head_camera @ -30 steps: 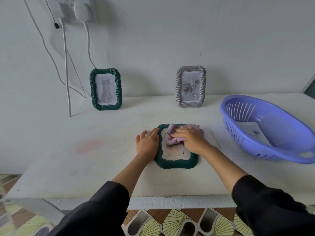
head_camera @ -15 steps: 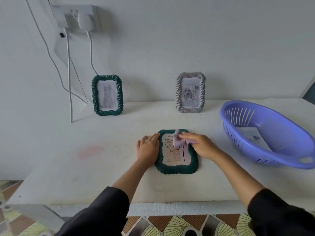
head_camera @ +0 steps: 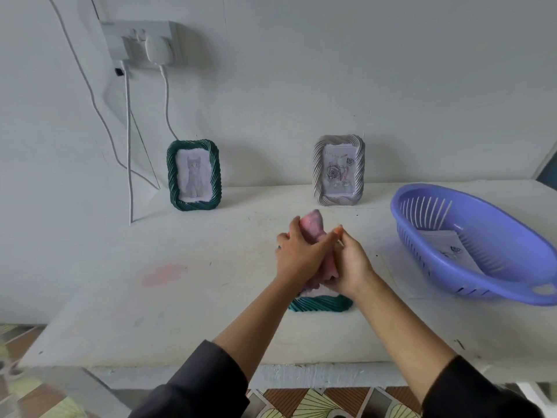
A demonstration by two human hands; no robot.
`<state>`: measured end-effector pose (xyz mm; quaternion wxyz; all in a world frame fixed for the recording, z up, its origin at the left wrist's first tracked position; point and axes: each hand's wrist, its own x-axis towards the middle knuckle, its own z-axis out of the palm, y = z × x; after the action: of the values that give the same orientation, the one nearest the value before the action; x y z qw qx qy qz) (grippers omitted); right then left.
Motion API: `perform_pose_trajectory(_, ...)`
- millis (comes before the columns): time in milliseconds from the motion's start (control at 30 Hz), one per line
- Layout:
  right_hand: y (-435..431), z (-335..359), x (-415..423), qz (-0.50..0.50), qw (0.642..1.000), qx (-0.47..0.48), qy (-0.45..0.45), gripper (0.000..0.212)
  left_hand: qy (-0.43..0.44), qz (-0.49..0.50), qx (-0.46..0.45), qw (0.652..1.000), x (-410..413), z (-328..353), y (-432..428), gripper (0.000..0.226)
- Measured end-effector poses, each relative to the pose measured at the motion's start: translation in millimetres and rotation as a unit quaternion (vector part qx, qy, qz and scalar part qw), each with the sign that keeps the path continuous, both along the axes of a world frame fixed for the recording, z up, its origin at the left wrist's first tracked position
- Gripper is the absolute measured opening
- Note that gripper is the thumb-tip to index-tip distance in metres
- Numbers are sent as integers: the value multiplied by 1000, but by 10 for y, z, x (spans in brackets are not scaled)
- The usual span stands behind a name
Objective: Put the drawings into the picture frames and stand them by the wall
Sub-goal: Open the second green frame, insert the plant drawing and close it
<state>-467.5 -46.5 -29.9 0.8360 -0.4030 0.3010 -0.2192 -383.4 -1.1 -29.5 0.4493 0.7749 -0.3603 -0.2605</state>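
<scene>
Your left hand (head_camera: 298, 257) and right hand (head_camera: 351, 263) meet over the green frame (head_camera: 319, 304), which lies flat near the tabletop's (head_camera: 180, 297) front edge. Both grips are curled round a pink cloth (head_camera: 313, 226). The purple basket (head_camera: 506, 236) at the right edge, near your right hand but apart from it, holds one drawing (head_camera: 449, 245). The cat frame (head_camera: 193, 175) and grey frame (head_camera: 339, 170) stand at the back edge by the wall (head_camera: 301, 86).

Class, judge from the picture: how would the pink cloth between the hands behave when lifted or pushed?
The pink cloth is probably floppy: it bunches where the left hand and right hand grip it. Likely light, since its short free end pokes up above the fingers without sagging. Pushed, it would probably crumple rather than slide.
</scene>
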Motion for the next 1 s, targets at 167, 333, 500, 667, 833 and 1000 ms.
perform_pose_trajectory(167, -47, -84, -24, -19, 991, -98, 89, 69, -101, 17, 21, 995, 280, 30, 180, 61)
perform_pose_trajectory(333, -162, -340, -226, -52, 786, -472, 395, 43, -268, 117, 168, 941, 981, -66, 460, 67)
perform_pose_trajectory(500, -114, -570, -207, -50, 750, -515, 412, 44, -280, 89, 281, 914, 1349, -422, 557, 79)
perform_pose_trajectory(667, -107, -579, -222, -52, 741, -530, 408, 45, -297, 74, 295, 905, 1358, -510, 588, 83)
perform_pose_trajectory(833, -119, -533, -241, -72, 692, -519, 496, 52, -386, 68, 224, 892, 1186, -360, 517, 71)
perform_pose_trajectory(1000, -84, -525, -196, -73, 638, -515, 568, 38, -333, -49, 222, 915, 581, -398, 300, 56)
